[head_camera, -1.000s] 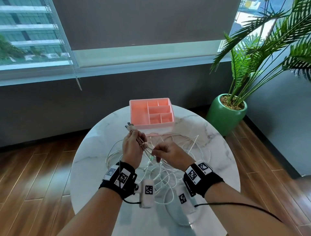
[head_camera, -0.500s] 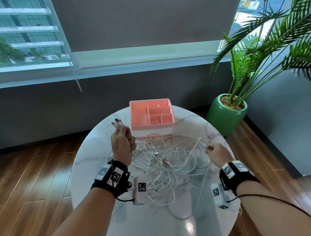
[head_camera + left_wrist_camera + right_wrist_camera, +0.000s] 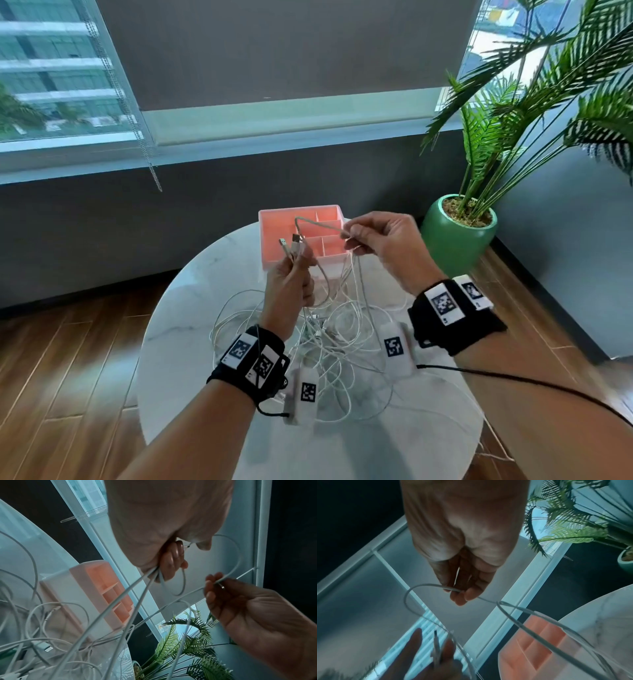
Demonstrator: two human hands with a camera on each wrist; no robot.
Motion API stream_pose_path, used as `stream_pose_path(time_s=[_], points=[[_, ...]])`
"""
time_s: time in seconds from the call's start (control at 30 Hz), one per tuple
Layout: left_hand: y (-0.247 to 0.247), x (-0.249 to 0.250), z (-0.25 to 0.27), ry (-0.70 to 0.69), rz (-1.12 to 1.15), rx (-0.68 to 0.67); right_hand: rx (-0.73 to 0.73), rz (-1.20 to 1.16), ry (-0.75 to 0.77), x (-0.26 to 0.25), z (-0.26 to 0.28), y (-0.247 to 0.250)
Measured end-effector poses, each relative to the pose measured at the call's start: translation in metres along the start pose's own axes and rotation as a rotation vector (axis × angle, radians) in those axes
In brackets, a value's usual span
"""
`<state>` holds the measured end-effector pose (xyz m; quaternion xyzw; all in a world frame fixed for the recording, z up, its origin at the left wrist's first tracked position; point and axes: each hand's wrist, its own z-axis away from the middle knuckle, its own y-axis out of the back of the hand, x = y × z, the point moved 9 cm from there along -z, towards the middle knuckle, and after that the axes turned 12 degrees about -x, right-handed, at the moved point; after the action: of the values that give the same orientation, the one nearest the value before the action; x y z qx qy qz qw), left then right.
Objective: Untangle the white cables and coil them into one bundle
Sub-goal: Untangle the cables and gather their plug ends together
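Observation:
A tangle of white cables [image 3: 329,339] lies on the round marble table [image 3: 191,329]. My left hand [image 3: 297,265] is raised above it and grips several cable ends, with two plugs [image 3: 294,240] sticking up from the fist. In the left wrist view its fingers [image 3: 171,561] curl round the strands. My right hand [image 3: 349,238] is held up beside it and pinches a cable loop [image 3: 315,224] between thumb and fingertips [image 3: 462,595]. The loop arcs from one hand to the other in front of the pink tray. Strands hang from both hands down to the tangle.
A pink divided organiser tray [image 3: 274,222] stands at the table's far edge, just behind my hands. A green pot [image 3: 455,240] with a palm stands on the wooden floor at the right, its fronds reaching over. A dark wall and window run behind.
My right hand has swung from the table's right side up and left to the left hand, now pinching a loop. The left hand has risen slightly, still holding the plug ends.

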<state>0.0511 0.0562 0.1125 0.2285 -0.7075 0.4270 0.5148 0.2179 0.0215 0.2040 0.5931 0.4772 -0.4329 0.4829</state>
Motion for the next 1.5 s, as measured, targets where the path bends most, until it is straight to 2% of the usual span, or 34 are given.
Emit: stream_pose_path(time_s=[0.1, 0.23, 0.37, 0.5, 0.6, 0.7, 0.9, 1.07, 1.17, 1.23, 1.37, 1.43, 1.5], points=[[-0.009, 0.005, -0.002, -0.015, -0.009, -0.041, -0.067, 0.066, -0.027, 0.022, 0.000, -0.023], [-0.015, 0.012, 0.001, -0.034, -0.061, -0.077, -0.050, 0.100, -0.054, 0.037, 0.007, -0.040], [0.000, 0.006, 0.002, 0.000, -0.133, 0.062, -0.008, 0.093, -0.069, 0.048, 0.009, -0.044], [0.011, 0.009, 0.001, 0.004, 0.007, 0.103, 0.009, 0.474, -0.178, 0.081, 0.021, -0.038], [0.013, 0.017, 0.000, -0.008, 0.066, 0.090, 0.038, 0.555, -0.259, 0.107, 0.030, -0.029], [0.024, 0.028, -0.001, -0.054, 0.130, 0.117, 0.103, 0.606, -0.405, 0.133, 0.038, -0.005], [0.077, 0.067, 0.003, -0.199, 0.239, 0.315, 0.429, 0.427, -0.799, 0.182, 0.093, 0.091], [0.082, 0.073, 0.005, -0.200, 0.226, 0.316, 0.499, 0.353, -0.942, 0.204, 0.116, 0.117], [0.067, 0.064, 0.004, -0.161, 0.212, 0.265, 0.465, 0.563, -0.939, 0.187, 0.103, 0.112], [0.054, 0.054, 0.003, -0.118, 0.203, 0.209, 0.394, 0.662, -0.831, 0.169, 0.083, 0.092], [0.029, 0.038, 0.004, -0.054, 0.198, 0.090, 0.047, 0.720, -0.392, 0.127, 0.025, 0.029], [0.020, 0.035, 0.005, -0.033, 0.200, 0.052, -0.116, 0.697, -0.324, 0.117, 0.009, -0.002], [0.016, 0.034, 0.005, -0.020, 0.212, 0.031, -0.237, 0.598, -0.392, 0.124, 0.000, -0.024]])
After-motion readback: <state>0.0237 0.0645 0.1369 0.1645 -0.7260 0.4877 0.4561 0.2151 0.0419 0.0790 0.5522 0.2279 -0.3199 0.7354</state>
